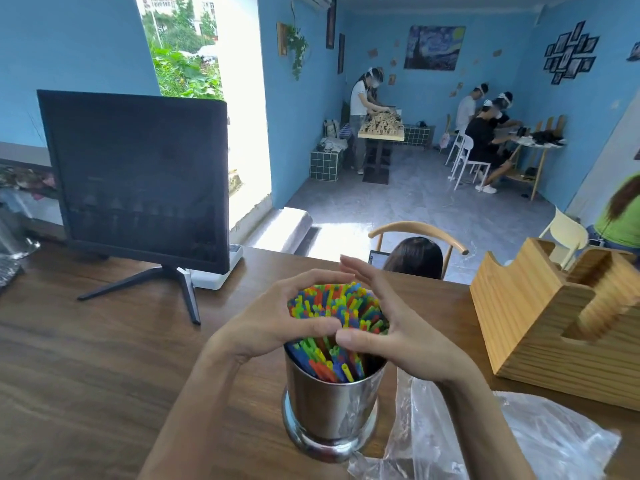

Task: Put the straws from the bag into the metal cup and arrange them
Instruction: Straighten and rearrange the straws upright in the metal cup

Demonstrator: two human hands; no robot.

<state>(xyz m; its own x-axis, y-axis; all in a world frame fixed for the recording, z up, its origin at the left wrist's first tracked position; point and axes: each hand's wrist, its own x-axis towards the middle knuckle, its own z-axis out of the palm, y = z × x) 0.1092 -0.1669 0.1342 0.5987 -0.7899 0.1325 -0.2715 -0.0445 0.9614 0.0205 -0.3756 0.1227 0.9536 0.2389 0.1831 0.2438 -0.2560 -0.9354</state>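
Note:
A shiny metal cup [332, 407] stands on the wooden table near the front edge. It is packed with many coloured straws [337, 303] that stand upright and rise well above its rim. My left hand [277, 323] curls round the left side of the straw bundle, thumb across the front. My right hand [391, 327] cups the right side, its fingers fairly straight behind the bundle and its thumb meeting the left thumb. The clear plastic bag [512, 441] lies crumpled and flat to the right of the cup.
A dark monitor [138, 174] on a stand sits at the back left of the wooden table [86, 375]. A wooden organiser box [554, 323] stands at the right. Past the table's far edge are a seated person's head [414, 252] and a chair.

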